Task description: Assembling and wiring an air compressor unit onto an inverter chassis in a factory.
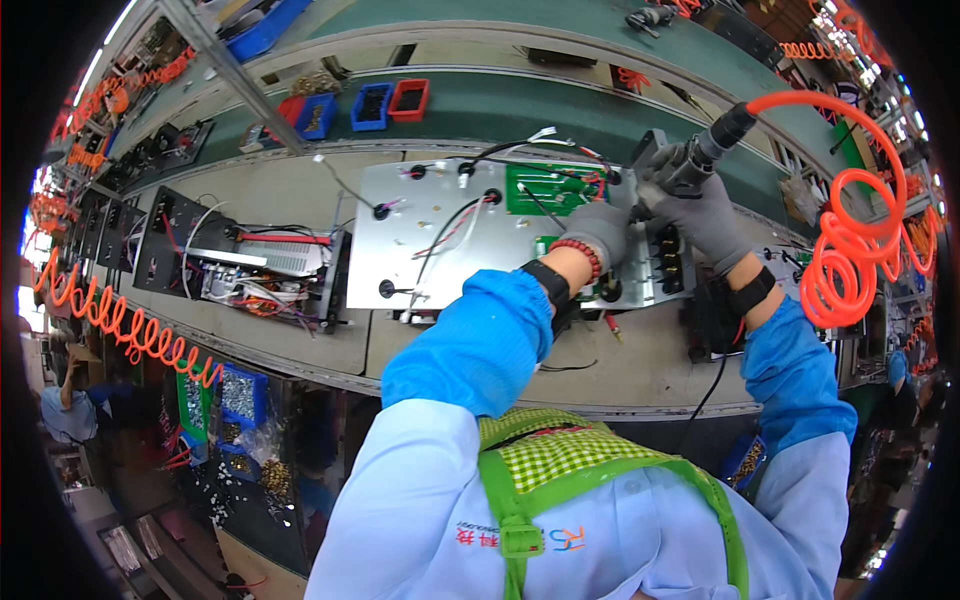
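My right hand point(705, 215), in a grey glove, is wrapped round a dark air screwdriver point(722, 135) with a red coiled air hose point(855, 190) at its rear end. The tool points down and left at the dark upright end panel point(650, 150) of a chassis. My left hand point(600, 232), gloved in grey too, rests low over the right part of the silver metal plate point(440, 230), beside that panel; its fingertips are hidden. A green circuit board point(535, 188) and several loose cables lie on the plate. Black terminals point(668, 258) sit right of my left hand.
More part-built chassis point(255, 260) stand to the left along the bench point(330, 355). Blue bins point(370, 106) and a red bin point(409, 100) hold small parts beyond the bench. An orange coiled hose point(120, 325) hangs at left, above trays of screws point(240, 395).
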A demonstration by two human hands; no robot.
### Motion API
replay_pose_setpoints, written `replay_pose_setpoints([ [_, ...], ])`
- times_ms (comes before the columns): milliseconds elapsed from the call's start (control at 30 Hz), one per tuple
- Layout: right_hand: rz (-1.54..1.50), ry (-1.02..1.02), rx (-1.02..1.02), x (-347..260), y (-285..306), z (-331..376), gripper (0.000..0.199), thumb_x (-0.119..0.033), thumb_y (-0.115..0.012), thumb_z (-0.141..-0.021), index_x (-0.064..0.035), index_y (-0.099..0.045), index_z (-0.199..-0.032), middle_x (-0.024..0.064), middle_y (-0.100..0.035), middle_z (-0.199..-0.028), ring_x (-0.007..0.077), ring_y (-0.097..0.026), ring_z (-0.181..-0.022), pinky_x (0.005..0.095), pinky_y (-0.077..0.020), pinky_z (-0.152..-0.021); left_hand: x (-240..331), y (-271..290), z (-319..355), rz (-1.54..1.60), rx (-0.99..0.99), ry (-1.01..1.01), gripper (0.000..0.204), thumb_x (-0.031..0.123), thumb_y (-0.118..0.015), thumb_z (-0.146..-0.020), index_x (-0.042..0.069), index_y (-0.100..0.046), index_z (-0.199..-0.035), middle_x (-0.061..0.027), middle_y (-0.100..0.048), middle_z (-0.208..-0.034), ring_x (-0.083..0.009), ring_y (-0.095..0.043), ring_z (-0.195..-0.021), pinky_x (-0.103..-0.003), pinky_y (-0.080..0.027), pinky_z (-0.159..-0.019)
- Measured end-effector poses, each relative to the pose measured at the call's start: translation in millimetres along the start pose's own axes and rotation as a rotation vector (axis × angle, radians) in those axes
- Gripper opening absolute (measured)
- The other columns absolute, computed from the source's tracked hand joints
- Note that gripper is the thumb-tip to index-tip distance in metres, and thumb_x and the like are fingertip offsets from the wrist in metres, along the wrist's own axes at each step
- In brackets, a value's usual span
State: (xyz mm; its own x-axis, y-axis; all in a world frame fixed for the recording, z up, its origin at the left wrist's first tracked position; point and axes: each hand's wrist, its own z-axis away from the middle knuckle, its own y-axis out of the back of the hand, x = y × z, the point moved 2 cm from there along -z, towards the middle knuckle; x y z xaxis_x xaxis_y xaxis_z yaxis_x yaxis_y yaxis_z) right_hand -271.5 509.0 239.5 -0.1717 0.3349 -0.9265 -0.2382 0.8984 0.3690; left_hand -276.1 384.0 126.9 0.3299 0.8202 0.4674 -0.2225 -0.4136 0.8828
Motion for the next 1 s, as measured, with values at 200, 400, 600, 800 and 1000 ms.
replay_pose_setpoints([
  [200,-0.006,0.14,0.092,-44.2,31.1,46.2,0.049,-0.003,-0.07,-0.085,-0.0015,-0.048,-0.128,0.0079,-0.066,-0.107,0.0149,-0.064,-0.096,0.0333,-0.0536,-0.088,-37.4,110.3,129.5,0.372,0.521,-0.489,0.049,0.024,-0.074,-0.081,0.005,-0.059,-0.124,-0.0169,-0.064,-0.11,-0.0335,-0.062,-0.103,-0.041,-0.05,-0.089],
  [400,-0.107,-0.076,0.271,-149.1,34.4,201.6,0.068,-0.001,-0.072,-0.073,-0.0001,-0.043,-0.134,0.0165,-0.065,-0.105,0.0229,-0.068,-0.094,0.036,-0.0588,-0.078,-301.4,71.4,205.3,0.058,0.51,0.214,0.073,0.029,-0.069,-0.087,-0.005,-0.036,-0.142,-0.0246,-0.05,-0.135,-0.0339,-0.051,-0.124,-0.041,-0.04,-0.105],
  [600,0.096,-0.513,0.496,6.3,-9.1,353.7,0.038,-0.006,-0.074,-0.073,-0.0051,-0.057,-0.107,0.0008,-0.058,-0.089,0.0107,-0.053,-0.08,0.0303,-0.0473,-0.075,-299.3,32.5,215.9,1.045,0.453,0.322,0.057,0.017,-0.057,-0.091,-0.007,-0.037,-0.139,-0.0219,-0.049,-0.131,-0.0294,-0.049,-0.119,-0.041,-0.038,-0.104],
  [800,0.48,-1.173,0.516,180.2,-113.4,513.7,0.05,-0.022,-0.075,-0.065,-0.0104,-0.058,-0.111,0.0217,-0.067,-0.102,0.0427,-0.063,-0.1,0.0474,-0.0513,-0.085,-270.4,43.4,210.3,0.932,0.408,0.305,0.055,0.016,-0.057,-0.092,-0.005,-0.035,-0.138,-0.0174,-0.053,-0.125,-0.0242,-0.054,-0.109,-0.036,-0.044,-0.095],
  [1000,0.553,-1.606,0.42,210.5,-157.5,585.2,0.059,-0.023,-0.077,-0.065,-0.0043,-0.056,-0.117,0.0241,-0.066,-0.112,0.0408,-0.064,-0.107,0.0464,-0.0508,-0.091,-268.6,11.6,205.7,1.087,0.416,0.272,0.065,0.009,-0.058,-0.091,0.002,-0.025,-0.147,-0.0133,-0.05,-0.131,-0.0212,-0.052,-0.114,-0.034,-0.042,-0.098],
])
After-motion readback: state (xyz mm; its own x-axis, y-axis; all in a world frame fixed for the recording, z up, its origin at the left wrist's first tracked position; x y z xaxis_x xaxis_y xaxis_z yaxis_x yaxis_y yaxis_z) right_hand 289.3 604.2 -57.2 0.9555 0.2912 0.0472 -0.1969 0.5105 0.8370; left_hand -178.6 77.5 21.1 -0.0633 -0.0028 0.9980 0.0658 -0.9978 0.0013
